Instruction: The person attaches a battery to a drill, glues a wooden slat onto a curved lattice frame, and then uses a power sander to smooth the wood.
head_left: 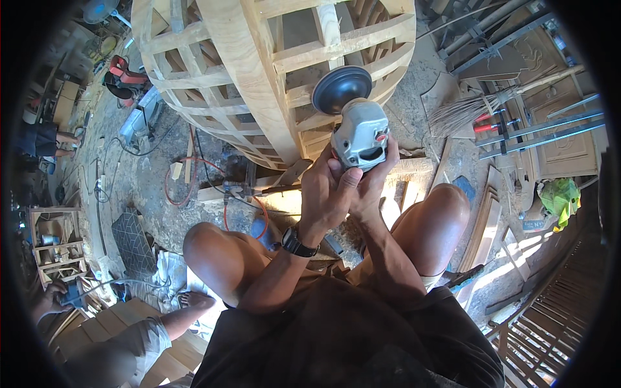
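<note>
Between my raised hands is an angle grinder (363, 132) with a grey metal head and a round black disc (341, 90) pointing away from me. My left hand (328, 194) grips the tool's body from the left, a dark watch on that wrist. From the right, my right hand (374, 184) is wrapped round the same body, its thumb near the left one. Most of the grinder's body is hidden behind my hands. Just beyond stands a curved wooden lattice frame (249, 71); the disc overlaps its slats in view, and I cannot tell whether they touch.
An orange hose (169, 187) and dark cables lie on the floor to the left. Another person's arm and leg (187, 323) are at the lower left. A twig broom (462, 116), bar clamps (543, 134) and carved panels (559, 155) lie on the right.
</note>
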The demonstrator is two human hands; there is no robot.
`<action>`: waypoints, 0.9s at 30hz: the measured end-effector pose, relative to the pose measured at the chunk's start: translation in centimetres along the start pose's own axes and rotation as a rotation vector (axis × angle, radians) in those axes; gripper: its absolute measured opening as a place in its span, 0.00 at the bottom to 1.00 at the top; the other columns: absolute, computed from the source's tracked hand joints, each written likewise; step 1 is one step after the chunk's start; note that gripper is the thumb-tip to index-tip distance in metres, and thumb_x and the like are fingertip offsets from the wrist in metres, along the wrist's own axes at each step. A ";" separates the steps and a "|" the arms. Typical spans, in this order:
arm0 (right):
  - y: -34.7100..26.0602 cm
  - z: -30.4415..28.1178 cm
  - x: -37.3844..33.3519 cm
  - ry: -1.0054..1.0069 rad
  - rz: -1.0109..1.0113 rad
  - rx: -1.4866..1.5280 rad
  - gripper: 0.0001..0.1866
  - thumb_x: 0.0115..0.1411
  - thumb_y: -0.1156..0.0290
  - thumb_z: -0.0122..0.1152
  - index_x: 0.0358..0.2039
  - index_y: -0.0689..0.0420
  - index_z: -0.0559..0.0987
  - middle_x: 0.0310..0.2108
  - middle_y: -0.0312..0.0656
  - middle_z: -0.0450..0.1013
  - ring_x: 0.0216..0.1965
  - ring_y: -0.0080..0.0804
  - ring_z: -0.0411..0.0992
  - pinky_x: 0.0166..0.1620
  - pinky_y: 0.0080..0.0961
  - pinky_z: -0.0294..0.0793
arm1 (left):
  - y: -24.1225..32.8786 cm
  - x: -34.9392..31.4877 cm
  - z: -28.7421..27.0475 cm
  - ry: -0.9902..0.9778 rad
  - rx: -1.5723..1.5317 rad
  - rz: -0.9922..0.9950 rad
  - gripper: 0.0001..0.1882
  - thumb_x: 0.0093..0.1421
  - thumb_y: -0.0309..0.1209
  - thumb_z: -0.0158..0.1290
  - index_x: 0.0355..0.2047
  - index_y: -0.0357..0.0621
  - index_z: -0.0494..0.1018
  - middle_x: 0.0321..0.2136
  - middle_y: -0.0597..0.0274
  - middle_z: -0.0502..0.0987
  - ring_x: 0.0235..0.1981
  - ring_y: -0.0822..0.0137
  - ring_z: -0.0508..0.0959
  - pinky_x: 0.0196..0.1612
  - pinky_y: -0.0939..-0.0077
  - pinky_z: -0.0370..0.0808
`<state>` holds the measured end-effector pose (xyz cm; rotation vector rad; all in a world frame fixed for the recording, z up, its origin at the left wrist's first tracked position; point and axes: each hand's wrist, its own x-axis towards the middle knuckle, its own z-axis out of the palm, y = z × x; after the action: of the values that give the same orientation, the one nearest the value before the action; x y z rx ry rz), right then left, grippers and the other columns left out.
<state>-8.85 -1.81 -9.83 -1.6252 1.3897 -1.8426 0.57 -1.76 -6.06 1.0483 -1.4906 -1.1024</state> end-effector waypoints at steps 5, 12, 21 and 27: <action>-1.2 0.1 0.3 0.033 0.062 0.119 0.51 0.56 0.64 0.73 0.65 0.69 0.45 0.53 0.53 0.60 0.51 0.36 0.67 0.51 0.32 0.71 | 0.7 -0.2 -0.4 -0.041 0.014 -0.075 0.33 0.62 0.54 0.54 0.52 0.33 0.69 0.36 0.47 0.80 0.38 0.52 0.81 0.41 0.63 0.75; -4.4 0.1 4.8 0.070 0.006 0.055 0.51 0.56 0.60 0.72 0.65 0.68 0.47 0.54 0.55 0.60 0.52 0.39 0.67 0.54 0.36 0.68 | 5.0 2.0 -0.5 0.065 -0.043 0.037 0.26 0.64 0.47 0.55 0.46 0.32 0.72 0.31 0.54 0.79 0.33 0.68 0.78 0.36 0.71 0.74; -8.5 -0.2 8.5 -0.039 -0.009 -0.039 0.52 0.55 0.60 0.72 0.66 0.67 0.45 0.51 0.58 0.66 0.49 0.44 0.71 0.52 0.38 0.71 | 8.3 3.3 -1.5 0.134 -0.151 -0.011 0.20 0.68 0.42 0.52 0.37 0.32 0.74 0.30 0.65 0.77 0.33 0.79 0.70 0.35 0.81 0.69; -7.4 -1.3 6.4 0.012 0.049 -0.062 0.51 0.55 0.59 0.73 0.65 0.67 0.47 0.51 0.56 0.66 0.50 0.42 0.71 0.52 0.35 0.72 | 6.7 2.4 -0.6 0.086 -0.089 0.006 0.23 0.64 0.44 0.57 0.43 0.32 0.75 0.27 0.50 0.79 0.29 0.69 0.80 0.32 0.70 0.75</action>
<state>-9.37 -2.55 -0.01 -1.5970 1.4926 -1.8009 0.17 -2.72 1.00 1.0169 -1.3641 -1.0962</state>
